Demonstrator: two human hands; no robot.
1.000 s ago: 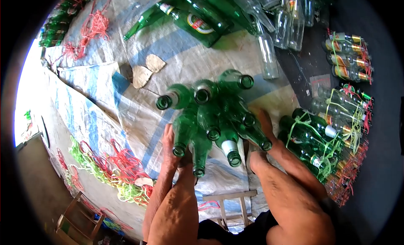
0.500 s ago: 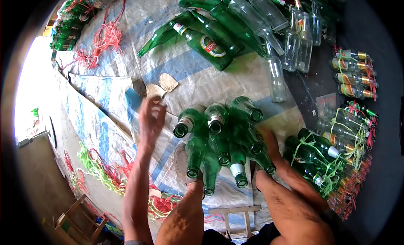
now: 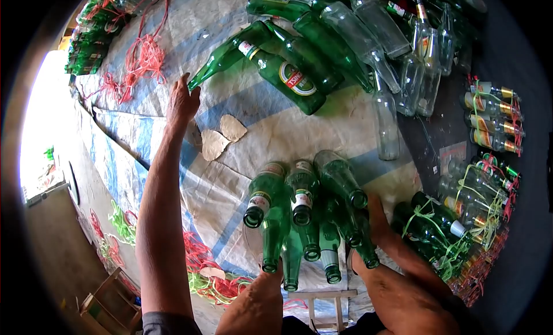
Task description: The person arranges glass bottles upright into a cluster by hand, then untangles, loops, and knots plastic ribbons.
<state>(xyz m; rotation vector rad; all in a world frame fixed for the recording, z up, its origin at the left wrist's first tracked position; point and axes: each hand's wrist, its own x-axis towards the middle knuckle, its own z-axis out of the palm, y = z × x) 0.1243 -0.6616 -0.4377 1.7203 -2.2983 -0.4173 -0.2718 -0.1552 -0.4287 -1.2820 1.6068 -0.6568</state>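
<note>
Several green bottles (image 3: 302, 200) stand in a cluster between the legs, necks toward the camera. My left hand (image 3: 183, 102) is stretched out at the upper left, its fingers at the neck tip of a lying green bottle (image 3: 222, 58); whether they grip it is unclear. Beside that lies a green bottle with a red and white label (image 3: 288, 79). My right hand (image 3: 375, 211) is at the right side of the cluster, its fingers hidden behind the bottles.
More green and clear bottles (image 3: 368, 24) lie at the top. Tied bundles of bottles (image 3: 489, 116) line the right side. Red string (image 3: 147, 58) and a tangle of coloured string (image 3: 201, 266) lie at left. Two brown scraps (image 3: 214, 145) rest on the striped sheet (image 3: 253, 133). A wooden stool (image 3: 319, 297) is below.
My left hand has moved up and left from near the brown scraps to the lying bottle's neck. The view has shifted a little, so the cluster appears lower. My right hand stays beside the cluster.
</note>
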